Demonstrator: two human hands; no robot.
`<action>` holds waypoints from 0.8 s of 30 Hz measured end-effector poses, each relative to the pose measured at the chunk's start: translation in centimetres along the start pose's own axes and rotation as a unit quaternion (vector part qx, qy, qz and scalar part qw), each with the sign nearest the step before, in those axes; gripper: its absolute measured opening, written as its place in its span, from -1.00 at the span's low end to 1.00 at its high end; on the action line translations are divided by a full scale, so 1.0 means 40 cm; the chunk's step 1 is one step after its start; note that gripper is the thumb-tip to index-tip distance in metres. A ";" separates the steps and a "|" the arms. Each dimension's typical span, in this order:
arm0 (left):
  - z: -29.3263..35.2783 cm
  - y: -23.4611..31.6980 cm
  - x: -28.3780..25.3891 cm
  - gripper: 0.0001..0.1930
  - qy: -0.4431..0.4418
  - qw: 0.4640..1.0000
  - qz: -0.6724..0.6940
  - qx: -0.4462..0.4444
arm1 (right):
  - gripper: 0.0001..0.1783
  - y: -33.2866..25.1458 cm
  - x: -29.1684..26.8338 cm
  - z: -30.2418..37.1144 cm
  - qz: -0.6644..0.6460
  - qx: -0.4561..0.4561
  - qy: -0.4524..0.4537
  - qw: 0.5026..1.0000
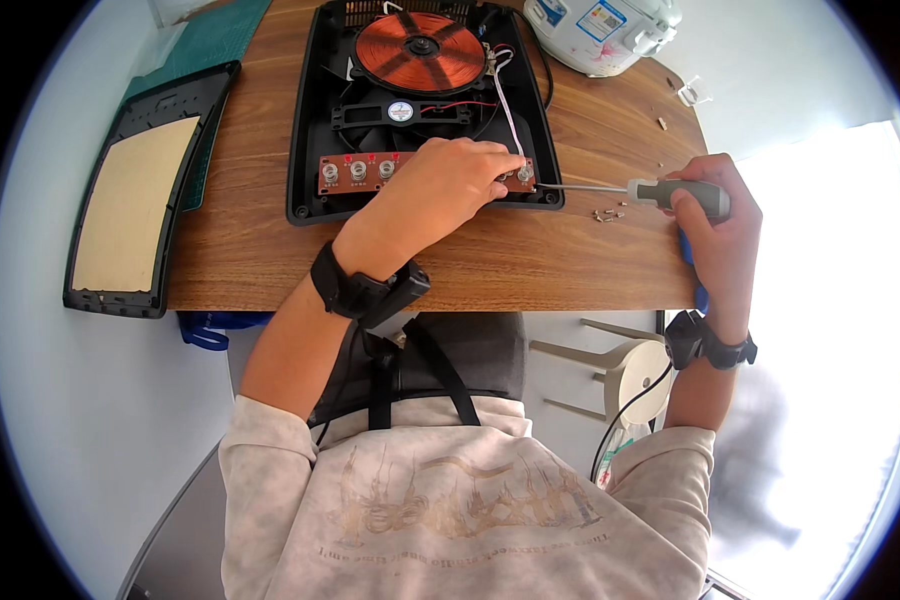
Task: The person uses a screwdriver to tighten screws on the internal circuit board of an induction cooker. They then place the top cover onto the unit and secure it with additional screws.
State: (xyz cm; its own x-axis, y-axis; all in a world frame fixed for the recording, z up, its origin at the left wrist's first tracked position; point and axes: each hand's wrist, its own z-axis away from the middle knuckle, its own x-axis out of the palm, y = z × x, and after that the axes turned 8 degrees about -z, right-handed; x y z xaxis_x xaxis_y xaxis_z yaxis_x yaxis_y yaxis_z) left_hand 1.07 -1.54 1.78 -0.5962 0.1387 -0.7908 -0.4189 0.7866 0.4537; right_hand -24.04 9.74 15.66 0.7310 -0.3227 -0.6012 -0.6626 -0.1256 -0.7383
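Observation:
An opened induction cooker housing point(300, 150) lies on the table, its copper coil point(380, 60) at the far end and a fan below it. Along the near edge sits a brown control board point(372, 172) with several clear round buttons and red parts. My left hand point(440, 180) reaches over the board, its fingers bent down at the right end; whether they grip anything is hidden. In my right hand point(718, 205) is a screwdriver point(695, 197) with a grey handle, held nearly level. Its shaft runs left, and the tip meets the board's right end near the housing corner.
Several small screws point(607, 215) lie right of the housing. The detached cover panel point(135, 215) leans over the table's left side, partly on a green cutting mat point(195, 55). A white appliance point(605, 30) stands at the back right. Below the table's right side is a beige stool point(638, 385).

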 end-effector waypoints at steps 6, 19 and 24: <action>0.000 0.002 -0.001 -0.60 0.000 1.000 0.004 -0.001 | -0.85 0.005 -0.002 -0.005 0.010 0.000 -0.004 1.000; 0.003 0.002 0.001 -0.62 0.002 1.000 0.003 -0.011 | -0.84 -0.087 0.020 -0.015 0.106 -0.046 -0.042 0.992; 0.000 0.006 -0.004 -0.63 0.000 1.000 0.016 -0.009 | -0.83 -0.123 0.065 -0.026 0.075 -0.140 -0.043 0.986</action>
State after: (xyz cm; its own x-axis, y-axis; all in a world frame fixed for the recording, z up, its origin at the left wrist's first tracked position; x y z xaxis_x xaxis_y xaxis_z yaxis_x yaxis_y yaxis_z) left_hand 1.07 -1.38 2.00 -0.6088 0.1636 -0.7763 -0.4124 0.7706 0.4859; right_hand -19.07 8.53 18.05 0.6237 -0.2785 -0.7303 -0.7752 -0.3398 -0.5325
